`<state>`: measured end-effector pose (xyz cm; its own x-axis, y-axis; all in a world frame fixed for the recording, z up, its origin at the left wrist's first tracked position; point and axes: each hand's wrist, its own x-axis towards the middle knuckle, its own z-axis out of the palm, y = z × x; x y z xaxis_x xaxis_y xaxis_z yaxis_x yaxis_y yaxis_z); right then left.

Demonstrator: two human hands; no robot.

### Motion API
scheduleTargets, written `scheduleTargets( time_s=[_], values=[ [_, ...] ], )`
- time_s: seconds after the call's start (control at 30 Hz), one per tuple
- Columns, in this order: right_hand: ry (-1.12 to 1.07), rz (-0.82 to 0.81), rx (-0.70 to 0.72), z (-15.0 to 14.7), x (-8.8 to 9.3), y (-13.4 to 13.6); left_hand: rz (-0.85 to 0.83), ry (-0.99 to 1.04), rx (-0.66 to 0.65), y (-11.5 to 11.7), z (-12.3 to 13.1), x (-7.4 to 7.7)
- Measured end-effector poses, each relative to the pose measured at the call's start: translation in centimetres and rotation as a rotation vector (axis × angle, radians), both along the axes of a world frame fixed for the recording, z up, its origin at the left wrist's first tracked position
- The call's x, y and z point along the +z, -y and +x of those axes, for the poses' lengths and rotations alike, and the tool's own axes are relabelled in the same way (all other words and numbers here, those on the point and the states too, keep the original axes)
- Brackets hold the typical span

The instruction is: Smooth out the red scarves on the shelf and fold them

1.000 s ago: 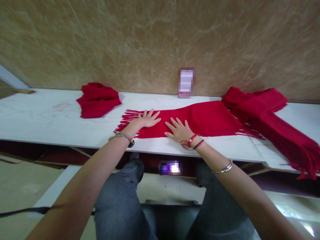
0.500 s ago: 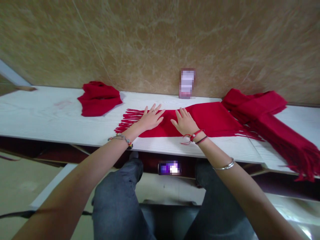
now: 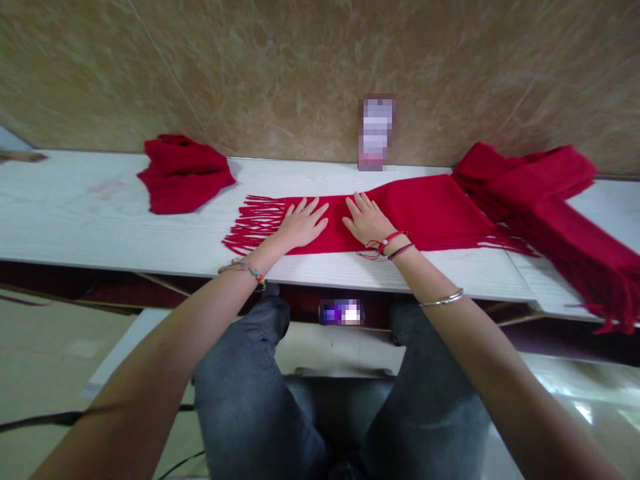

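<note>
A red fringed scarf (image 3: 430, 213) lies spread along the white table (image 3: 75, 213), its left fringe fanned out. My left hand (image 3: 303, 225) rests flat on the scarf near that fringe, fingers apart. Just to its right, my right hand (image 3: 367, 220) lies on the same scarf with its fingers slightly spread. Neither hand grips anything. The scarf's right end meets a second, loosely crossed red scarf (image 3: 530, 187), whose fringe hangs at the table's front edge.
A bunched red cloth (image 3: 185, 175) sits at the back left. Against the marbled wall behind the table stands a blurred phone-like object (image 3: 376, 133). Another lit device (image 3: 341, 312) is on the dark shelf below the tabletop, between my knees.
The whole view has shifted, so the table and scarves appear higher in the picture. Both hands remain on the scarf, with my right hand's fingers a little differently placed.
</note>
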<state>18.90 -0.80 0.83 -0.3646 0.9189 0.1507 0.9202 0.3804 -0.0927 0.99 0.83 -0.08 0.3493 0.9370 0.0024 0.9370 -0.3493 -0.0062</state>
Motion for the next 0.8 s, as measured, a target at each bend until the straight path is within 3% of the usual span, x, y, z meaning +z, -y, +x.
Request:
scheduleTargets(
  time_s=[0.1,0.23,0.4,0.6,0.8],
  values=[
    [0.017,-0.028,0.077,-0.6,0.0,-0.1,0.009,0.011,-0.004,0.0,0.0,-0.1],
    [0.054,-0.116,-0.010,-0.5,-0.3,-0.2,0.007,0.030,0.005,0.0,0.0,-0.1],
    [0.004,-0.072,-0.096,0.1,-0.6,-0.3,-0.012,0.032,0.011,0.2,0.1,0.1],
    [-0.069,0.077,0.110,1.1,1.3,1.6,-0.142,0.021,-0.026,-0.8,-0.2,1.0],
    [-0.005,0.023,0.289,2.4,2.5,5.4,-0.090,-0.023,-0.205,-4.5,0.7,3.3]
  ],
)
